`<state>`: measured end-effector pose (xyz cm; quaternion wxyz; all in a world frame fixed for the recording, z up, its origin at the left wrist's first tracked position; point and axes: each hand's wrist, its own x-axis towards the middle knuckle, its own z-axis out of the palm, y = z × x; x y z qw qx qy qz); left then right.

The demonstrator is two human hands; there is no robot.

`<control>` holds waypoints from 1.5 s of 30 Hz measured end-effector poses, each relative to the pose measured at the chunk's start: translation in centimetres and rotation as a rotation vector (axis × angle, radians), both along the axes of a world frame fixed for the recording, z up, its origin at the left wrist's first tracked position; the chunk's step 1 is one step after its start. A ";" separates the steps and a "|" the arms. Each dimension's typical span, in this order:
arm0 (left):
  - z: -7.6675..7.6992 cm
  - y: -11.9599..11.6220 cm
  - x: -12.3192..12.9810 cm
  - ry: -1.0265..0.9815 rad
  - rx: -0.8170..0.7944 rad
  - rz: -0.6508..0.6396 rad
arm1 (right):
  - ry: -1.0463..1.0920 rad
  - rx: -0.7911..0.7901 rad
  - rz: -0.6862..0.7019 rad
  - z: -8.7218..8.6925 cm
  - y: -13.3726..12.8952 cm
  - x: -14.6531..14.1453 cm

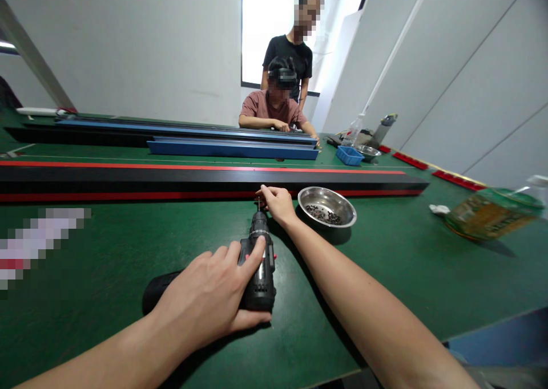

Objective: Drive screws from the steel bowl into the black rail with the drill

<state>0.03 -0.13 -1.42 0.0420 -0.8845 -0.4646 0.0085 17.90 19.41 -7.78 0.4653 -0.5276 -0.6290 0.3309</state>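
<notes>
A black cordless drill (262, 283) lies on its side on the green table, gripped by my left hand (205, 286). The drill points away from me, its bit close to the red lower edge of a long black bar (192, 179). At the bit's tip, my right hand (278, 203) has its fingers drawn together in a pinch; whatever they hold is too small to make out. A metal bowl (351, 220) with many small dark screws (323, 214) stands just right of that hand.
Blue and black long profiles (231, 149) lie farther back. Behind them one person (274, 106) sits and another (289, 58) stands. A blue basket (349, 156) is at the back right. A large plastic container (492, 212) stands at the right.
</notes>
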 end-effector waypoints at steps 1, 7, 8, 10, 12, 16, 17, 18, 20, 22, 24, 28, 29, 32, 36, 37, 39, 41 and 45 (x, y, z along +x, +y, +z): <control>0.0 0.0 0.0 -0.003 0.001 -0.003 | -0.016 0.011 -0.004 0.0 0.0 0.0; 0.0 0.0 0.0 -0.009 0.026 -0.009 | -0.085 0.053 -0.149 -0.5 0.4 0.2; 0.0 0.1 0.0 -0.009 0.028 -0.011 | -0.092 0.055 -0.172 -0.5 0.5 0.2; 0.0 0.1 0.0 -0.008 0.033 -0.019 | -0.108 0.063 -0.198 -0.5 0.5 0.3; -0.1 0.2 0.1 -0.005 0.038 -0.024 | -0.118 0.076 -0.220 -0.4 0.4 0.2; -0.2 0.4 0.1 -0.005 0.050 -0.029 | -0.105 0.073 -0.249 -0.3 0.2 0.1; -0.2 0.5 0.2 -0.006 0.053 -0.030 | -0.099 0.068 -0.248 -0.3 0.2 0.0; -0.2 0.6 0.2 -0.008 0.055 -0.030 | -0.096 0.063 -0.245 -0.4 0.2 0.0; -0.4 0.8 0.2 -0.008 0.060 -0.027 | -0.097 0.055 -0.235 -0.4 0.2 -0.1; -0.6 1.0 0.3 -0.003 0.067 -0.020 | -0.106 0.048 -0.237 -0.5 0.2 -0.2; -0.8 1.2 0.3 0.005 0.073 -0.015 | -0.121 0.042 -0.242 -0.5 0.2 -0.3; -1.1 1.2 0.4 0.029 0.115 -0.012 | -0.147 0.045 -0.242 -0.3 0.1 -0.4; -1.1 1.1 0.4 0.034 0.127 -0.011 | -0.154 0.046 -0.240 -0.3 0.1 -0.4; -1.2 1.0 0.4 0.041 0.149 -0.006 | -0.177 0.045 -0.236 -0.1 -0.1 -0.4; -1.3 1.0 0.5 0.037 0.157 -0.004 | -0.197 0.035 -0.240 0.2 -0.2 -0.5; -1.3 1.0 0.5 0.036 0.159 -0.001 | -0.200 0.032 -0.240 0.2 -0.2 -0.5; -1.3 0.9 0.6 0.035 0.159 0.007 | -0.204 0.031 -0.239 0.2 -0.3 -0.5; -1.3 0.9 0.6 0.034 0.159 0.012 | -0.205 0.035 -0.237 0.2 -0.2 -0.5; -1.2 1.0 0.7 0.036 0.155 0.015 | -0.208 0.050 -0.234 0.2 -0.2 -0.5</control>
